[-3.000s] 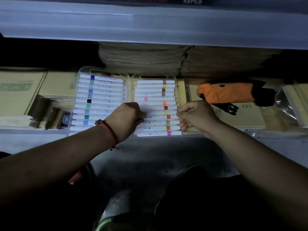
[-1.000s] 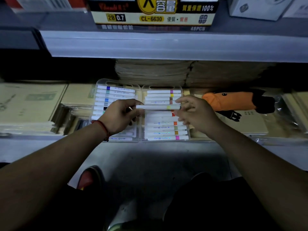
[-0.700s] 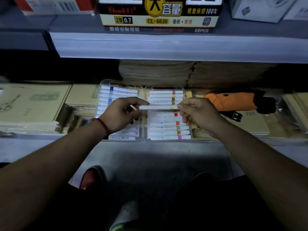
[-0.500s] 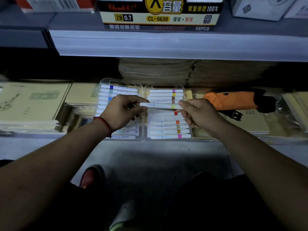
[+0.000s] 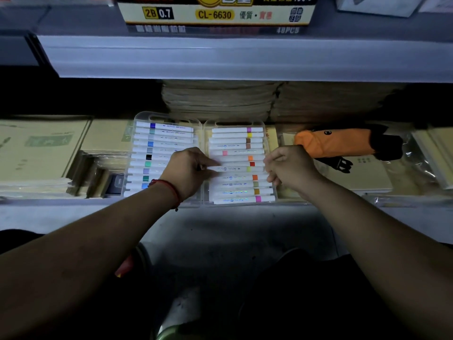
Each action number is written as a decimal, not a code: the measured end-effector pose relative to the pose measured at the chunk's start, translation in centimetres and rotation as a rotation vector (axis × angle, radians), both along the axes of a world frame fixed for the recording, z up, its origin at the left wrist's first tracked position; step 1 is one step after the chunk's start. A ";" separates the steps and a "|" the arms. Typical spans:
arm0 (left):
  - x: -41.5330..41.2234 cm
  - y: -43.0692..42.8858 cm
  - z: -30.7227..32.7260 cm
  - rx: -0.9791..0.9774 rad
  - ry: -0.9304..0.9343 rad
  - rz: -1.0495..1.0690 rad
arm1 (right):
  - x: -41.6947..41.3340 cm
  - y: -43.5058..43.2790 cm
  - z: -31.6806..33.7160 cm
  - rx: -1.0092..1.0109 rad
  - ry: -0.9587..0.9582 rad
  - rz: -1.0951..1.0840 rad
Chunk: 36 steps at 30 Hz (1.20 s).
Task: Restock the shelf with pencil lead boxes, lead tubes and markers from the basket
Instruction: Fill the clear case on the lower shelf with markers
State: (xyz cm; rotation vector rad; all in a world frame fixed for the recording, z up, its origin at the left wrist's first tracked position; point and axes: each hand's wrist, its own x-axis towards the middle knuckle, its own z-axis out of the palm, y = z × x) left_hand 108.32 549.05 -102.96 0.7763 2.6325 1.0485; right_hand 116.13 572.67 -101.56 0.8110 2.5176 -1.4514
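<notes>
Marker [image 5: 232,168], yellow-green band, level 9-to-3 o'clock above clear case [image 5: 234,122], over gap between red and orange. Left hand [image 5: 188,173] fingertips pinched on 9 o'clock end, right hand [image 5: 288,168] fingers curled on 3 o'clock end; likely for square drop into slot.

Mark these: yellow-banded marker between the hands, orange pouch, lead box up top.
yellow-banded marker [image 5: 232,169]: head view, mid-barrel.
orange pouch [image 5: 335,143]: head view, middle of orange body.
lead box [image 5: 215,14]: head view, its yellow front label.
</notes>
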 end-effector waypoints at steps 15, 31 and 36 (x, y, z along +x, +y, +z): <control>-0.5 0.9 -0.9 -0.032 -0.041 -0.016 | -0.2 1.4 -1.1 0.024 -0.094 -0.043; 2.2 1.2 -1.0 -0.451 0.297 -0.265 | 0.3 0.9 -2.5 0.130 -0.010 0.001; 2.3 0.8 -1.7 -0.502 0.404 -0.334 | 0.4 0.8 -2.9 0.216 -0.003 0.044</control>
